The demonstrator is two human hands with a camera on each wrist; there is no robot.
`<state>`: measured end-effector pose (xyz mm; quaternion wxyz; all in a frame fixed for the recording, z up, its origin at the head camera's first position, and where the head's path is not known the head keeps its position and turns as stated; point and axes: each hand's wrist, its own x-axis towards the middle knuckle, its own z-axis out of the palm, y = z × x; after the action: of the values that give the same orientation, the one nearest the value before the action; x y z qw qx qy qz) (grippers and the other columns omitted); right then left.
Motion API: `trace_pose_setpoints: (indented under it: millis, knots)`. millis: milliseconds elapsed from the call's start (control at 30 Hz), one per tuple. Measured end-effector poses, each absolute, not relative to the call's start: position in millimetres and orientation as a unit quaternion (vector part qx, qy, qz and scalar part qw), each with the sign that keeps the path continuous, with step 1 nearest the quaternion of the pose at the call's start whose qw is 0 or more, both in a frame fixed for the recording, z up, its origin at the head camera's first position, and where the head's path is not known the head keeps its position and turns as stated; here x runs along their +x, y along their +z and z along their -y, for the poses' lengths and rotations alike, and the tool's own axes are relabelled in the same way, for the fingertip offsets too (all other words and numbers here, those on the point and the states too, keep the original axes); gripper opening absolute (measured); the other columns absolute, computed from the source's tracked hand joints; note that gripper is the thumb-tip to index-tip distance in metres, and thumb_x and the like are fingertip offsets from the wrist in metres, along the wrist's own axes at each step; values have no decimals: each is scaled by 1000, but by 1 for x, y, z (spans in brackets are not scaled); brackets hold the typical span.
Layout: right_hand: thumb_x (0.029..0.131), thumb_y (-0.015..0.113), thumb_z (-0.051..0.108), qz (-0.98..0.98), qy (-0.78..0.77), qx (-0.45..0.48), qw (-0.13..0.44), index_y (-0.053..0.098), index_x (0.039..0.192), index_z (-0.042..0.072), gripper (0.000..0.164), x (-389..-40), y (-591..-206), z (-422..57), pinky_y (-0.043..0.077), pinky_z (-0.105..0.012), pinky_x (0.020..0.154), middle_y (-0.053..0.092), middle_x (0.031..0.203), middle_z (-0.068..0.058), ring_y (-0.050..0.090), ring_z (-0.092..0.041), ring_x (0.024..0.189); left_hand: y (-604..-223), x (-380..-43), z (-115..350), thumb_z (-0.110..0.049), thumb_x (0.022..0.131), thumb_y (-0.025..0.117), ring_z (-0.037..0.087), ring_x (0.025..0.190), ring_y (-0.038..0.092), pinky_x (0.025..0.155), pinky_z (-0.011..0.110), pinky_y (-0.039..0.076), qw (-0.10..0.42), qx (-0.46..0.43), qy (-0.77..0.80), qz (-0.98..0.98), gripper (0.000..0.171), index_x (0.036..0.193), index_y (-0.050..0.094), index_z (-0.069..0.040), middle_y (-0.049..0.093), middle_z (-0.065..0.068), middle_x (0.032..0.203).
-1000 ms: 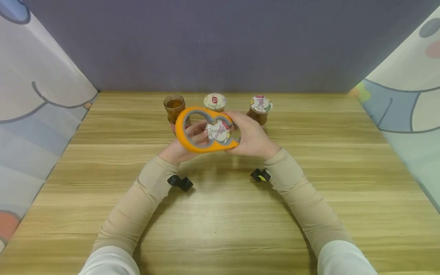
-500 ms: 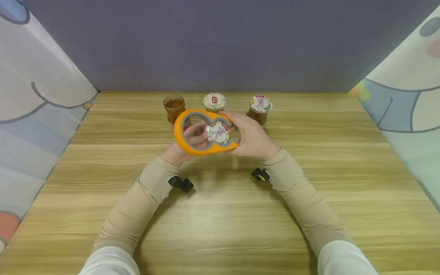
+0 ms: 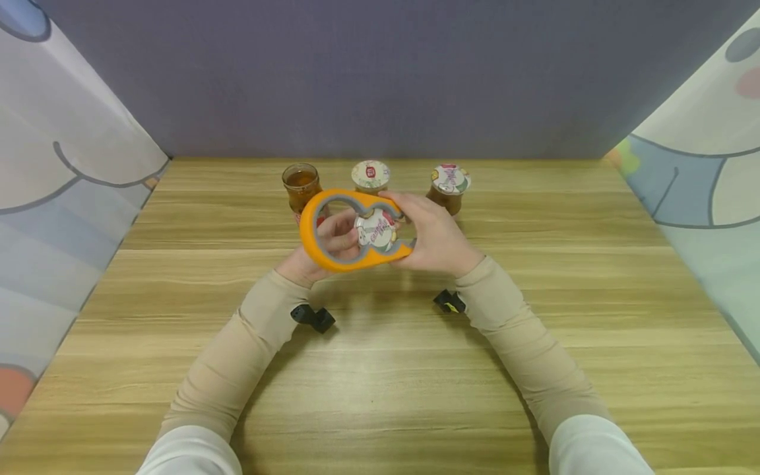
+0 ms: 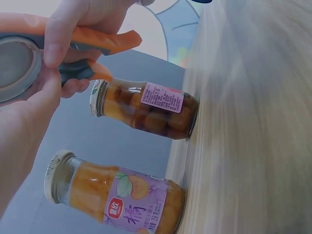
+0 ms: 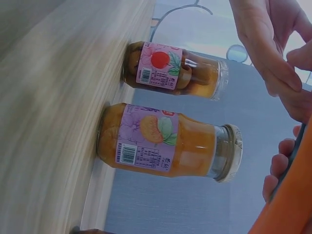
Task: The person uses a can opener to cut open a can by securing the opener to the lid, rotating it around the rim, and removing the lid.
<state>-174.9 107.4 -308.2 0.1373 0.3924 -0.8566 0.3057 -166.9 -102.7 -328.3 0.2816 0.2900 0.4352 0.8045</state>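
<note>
In the head view my right hand (image 3: 436, 237) grips the prong end of an orange jar opener (image 3: 309, 231) with a grey toothed lining. Inside the opener's smaller opening sits a round printed jar lid (image 3: 376, 229), and my left hand (image 3: 315, 254) pinches it from the left, thumb on its edge. The left wrist view catches the lid's grey underside (image 4: 14, 61). Both hands hover in front of three glass jars. The left jar (image 3: 301, 185) has an open mouth; the middle tangerine jar (image 3: 370, 175) and the brown-filled right jar (image 3: 449, 188) wear printed lids.
The jars stand upright in a row near the back of the wooden table (image 3: 380, 396). Behind them rises a grey panel (image 3: 380, 79). Cartoon-print sheets (image 3: 71, 198) flank the table. Black wrist-camera mounts (image 3: 313, 318) stick out from both wrists.
The opener has dropped slightly in the head view, and the lid has turned a little inside it. My hands keep almost the same place. The jars on the table stay put.
</note>
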Motion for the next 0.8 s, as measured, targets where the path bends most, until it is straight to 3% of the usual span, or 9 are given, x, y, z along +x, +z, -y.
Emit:
trace_pose_setpoints:
  millis: [500,700,800]
  knots:
    - [57,83,33,830,307,417,209,47,130,3,87,-174,-312,-106,44,-34,95,62,116,-7,56,-22,106,-337,-174,104,-24,83,67,6,91,59,83,18,48,279,317,813,-400,28,107,58,-12,65,-4,98]
    - [57,84,37,831,291,414,233,50,129,5,87,-175,-312,-109,44,-34,93,63,112,-6,58,-21,101,-332,-172,101,-23,85,64,3,78,58,71,15,49,266,322,809,-414,13,93,63,-14,65,-6,88]
    - [56,84,36,831,296,416,223,48,131,6,88,-176,-312,-110,45,-33,90,63,112,-5,57,-20,100,-330,-170,100,-25,84,65,3,78,57,71,15,47,268,319,812,-409,15,95,62,-14,65,-7,88]
